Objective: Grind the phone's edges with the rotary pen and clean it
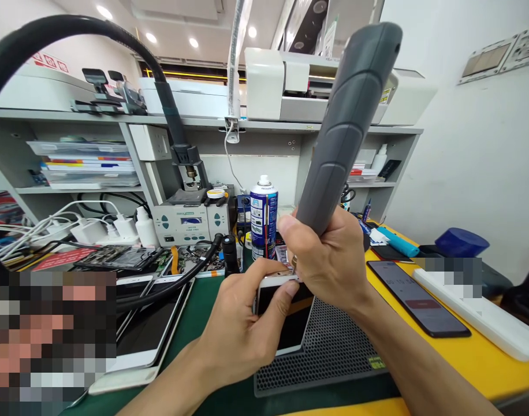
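Observation:
My left hand (242, 318) grips a white-framed phone (297, 323) by its upper end, with the thumb on its dark screen and the fingers behind it. The phone is tilted over a dark mat with a honeycomb pattern (334, 346). In my right hand (329, 260) is a tool with a thick ribbed grey handle (349, 127), which points up and away from the phone. Its working end reaches the phone's top edge, where a small metallic part shows between my hands; fingers hide the exact contact. A blue and white spray can (263, 219) stands just behind my hands.
Tablets (149, 323) lie at the left, beside a blurred-out patch. A soldering station (189, 222), circuit boards (195, 258) and a black cable stand or lie behind. At the right are a phone showing a timer (416, 294) and a white bar-shaped object (481, 318). A thick black hose (95, 26) arches overhead.

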Motion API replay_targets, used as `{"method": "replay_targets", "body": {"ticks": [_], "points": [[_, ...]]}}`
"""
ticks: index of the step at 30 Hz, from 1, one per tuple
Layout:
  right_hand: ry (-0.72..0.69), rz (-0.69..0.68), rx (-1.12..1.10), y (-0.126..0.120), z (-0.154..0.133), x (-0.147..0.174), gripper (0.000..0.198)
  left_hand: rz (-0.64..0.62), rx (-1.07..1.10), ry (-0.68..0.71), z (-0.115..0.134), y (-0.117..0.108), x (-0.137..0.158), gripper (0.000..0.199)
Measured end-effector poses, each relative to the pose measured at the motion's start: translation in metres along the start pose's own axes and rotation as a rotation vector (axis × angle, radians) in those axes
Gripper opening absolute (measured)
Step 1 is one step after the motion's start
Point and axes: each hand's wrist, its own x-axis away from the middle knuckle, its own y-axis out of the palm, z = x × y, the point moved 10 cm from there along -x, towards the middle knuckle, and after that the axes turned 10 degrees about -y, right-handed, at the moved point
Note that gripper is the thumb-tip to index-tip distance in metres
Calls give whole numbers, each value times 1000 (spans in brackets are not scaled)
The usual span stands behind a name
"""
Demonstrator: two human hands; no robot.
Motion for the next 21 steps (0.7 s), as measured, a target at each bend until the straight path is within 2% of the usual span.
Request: {"method": "replay_targets", "body": {"ticks": [12, 21], "points": [[21, -2, -19, 1, 1, 1, 30, -8, 29, 5, 2, -1, 0, 9], [29, 37, 47, -5, -1, 4, 30, -6, 19, -12, -1, -1, 0, 7]]}}
